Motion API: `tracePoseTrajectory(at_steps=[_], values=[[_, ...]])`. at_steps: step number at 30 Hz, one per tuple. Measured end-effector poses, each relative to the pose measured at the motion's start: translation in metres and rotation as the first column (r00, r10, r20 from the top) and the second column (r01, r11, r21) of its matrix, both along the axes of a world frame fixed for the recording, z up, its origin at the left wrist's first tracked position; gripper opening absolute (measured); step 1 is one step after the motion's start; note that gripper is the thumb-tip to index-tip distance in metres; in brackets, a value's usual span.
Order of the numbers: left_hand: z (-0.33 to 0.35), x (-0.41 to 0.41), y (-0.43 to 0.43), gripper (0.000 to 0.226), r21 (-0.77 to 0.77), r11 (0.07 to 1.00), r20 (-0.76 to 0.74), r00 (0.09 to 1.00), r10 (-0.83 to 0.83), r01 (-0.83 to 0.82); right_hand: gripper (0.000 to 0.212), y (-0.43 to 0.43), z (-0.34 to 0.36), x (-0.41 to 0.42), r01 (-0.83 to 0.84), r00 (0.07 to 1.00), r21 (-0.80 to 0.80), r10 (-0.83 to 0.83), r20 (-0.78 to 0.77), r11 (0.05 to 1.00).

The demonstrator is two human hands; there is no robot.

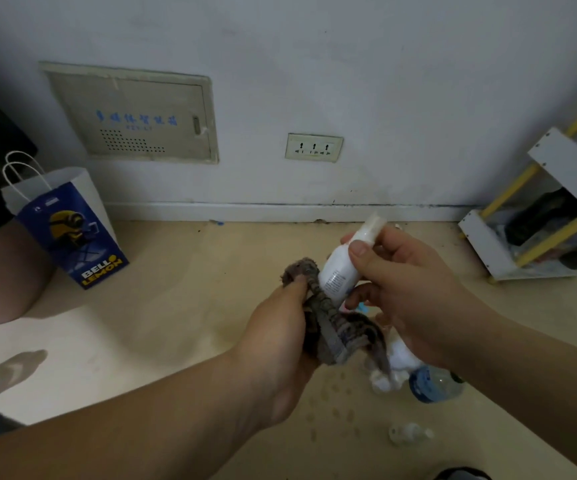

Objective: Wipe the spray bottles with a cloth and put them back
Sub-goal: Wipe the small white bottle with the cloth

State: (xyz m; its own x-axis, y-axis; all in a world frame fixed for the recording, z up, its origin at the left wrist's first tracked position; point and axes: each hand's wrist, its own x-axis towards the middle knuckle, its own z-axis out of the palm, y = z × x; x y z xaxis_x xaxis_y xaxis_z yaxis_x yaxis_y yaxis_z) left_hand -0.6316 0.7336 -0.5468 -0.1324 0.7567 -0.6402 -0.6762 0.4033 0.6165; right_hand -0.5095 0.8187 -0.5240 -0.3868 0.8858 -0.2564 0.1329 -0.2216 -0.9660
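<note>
My right hand (404, 292) grips a small white spray bottle (339, 268) with printed text, tilted, its clear cap pointing up and to the right. My left hand (276, 327) is shut on a grey-brown cloth (335, 327), which presses against the bottle's lower left side. Below my right wrist, other bottles lie on the floor: a white one (401, 358), partly hidden, and a clear one with a blue label (432, 386). A tiny clear bottle (410, 434) lies nearer to me.
A blue and white paper bag (69, 233) stands at the left by the wall. A white and yellow rack (536, 220) with dark items stands at the right. A person's bare knee (0, 271) is at the far left. A wall socket (313, 147) sits above the skirting.
</note>
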Motion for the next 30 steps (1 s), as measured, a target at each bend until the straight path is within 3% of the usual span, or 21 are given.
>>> tracePoseTrajectory(at_steps=[2, 5, 8, 10, 12, 14, 16, 20, 24, 27, 30], values=[[-0.002, 0.001, 0.001, 0.029, -0.048, 0.993, -0.181, 0.977, -0.111, 0.104, 0.011, -0.003, -0.004, 0.002, -0.018, 0.995, 0.078, 0.010, 0.096, 0.997], [0.001, -0.001, 0.002, 0.026, -0.112, 0.970, -0.442, 0.864, -0.243, 0.216, 0.009, -0.008, -0.008, 0.003, -0.055, 0.980, 0.173, 0.021, 0.197, 0.983], [0.005, -0.006, 0.006, 0.032, -0.147, 0.955, -0.574, 0.763, -0.296, 0.259, 0.009, -0.005, -0.009, 0.004, -0.024, 0.984, 0.095, 0.007, 0.178, 0.995], [0.004, -0.013, 0.009, 0.029, -0.109, 0.975, -0.481, 0.848, -0.223, 0.195, 0.016, -0.003, -0.008, 0.004, 0.010, 0.999, -0.083, -0.006, 0.052, 0.997], [0.003, -0.020, 0.012, 0.027, -0.044, 0.992, -0.172, 0.978, -0.120, 0.115, 0.022, -0.004, -0.002, 0.003, -0.021, 0.996, -0.229, 0.000, -0.091, 0.973], [0.006, -0.024, 0.013, 0.028, 0.049, 0.992, 0.103, 0.987, -0.120, 0.115, 0.024, -0.003, 0.003, 0.003, -0.066, 0.982, -0.289, 0.012, -0.186, 0.955], [0.007, -0.023, 0.016, 0.028, 0.045, 0.995, 0.132, 0.986, -0.099, 0.094, 0.025, 0.000, 0.003, 0.003, -0.069, 0.981, -0.277, 0.015, -0.196, 0.958], [0.010, -0.019, 0.017, 0.020, -0.053, 0.999, -0.112, 0.994, 0.006, -0.012, 0.020, 0.002, -0.007, 0.005, 0.014, 0.996, -0.154, -0.027, -0.087, 0.988], [0.017, -0.015, 0.013, 0.027, -0.056, 0.993, -0.361, 0.925, -0.119, 0.106, 0.013, 0.004, -0.009, 0.008, 0.055, 0.983, 0.102, -0.071, 0.170, 0.993], [0.028, -0.017, 0.011, 0.028, 0.038, 0.986, -0.529, 0.840, -0.117, 0.161, 0.024, 0.008, -0.006, 0.011, 0.076, 0.974, 0.096, -0.094, 0.205, 0.992], [0.032, -0.022, 0.011, 0.029, 0.206, 0.923, -0.765, 0.642, -0.056, 0.326, 0.029, 0.006, -0.004, 0.010, 0.061, 0.977, 0.054, -0.070, 0.202, 0.997]])
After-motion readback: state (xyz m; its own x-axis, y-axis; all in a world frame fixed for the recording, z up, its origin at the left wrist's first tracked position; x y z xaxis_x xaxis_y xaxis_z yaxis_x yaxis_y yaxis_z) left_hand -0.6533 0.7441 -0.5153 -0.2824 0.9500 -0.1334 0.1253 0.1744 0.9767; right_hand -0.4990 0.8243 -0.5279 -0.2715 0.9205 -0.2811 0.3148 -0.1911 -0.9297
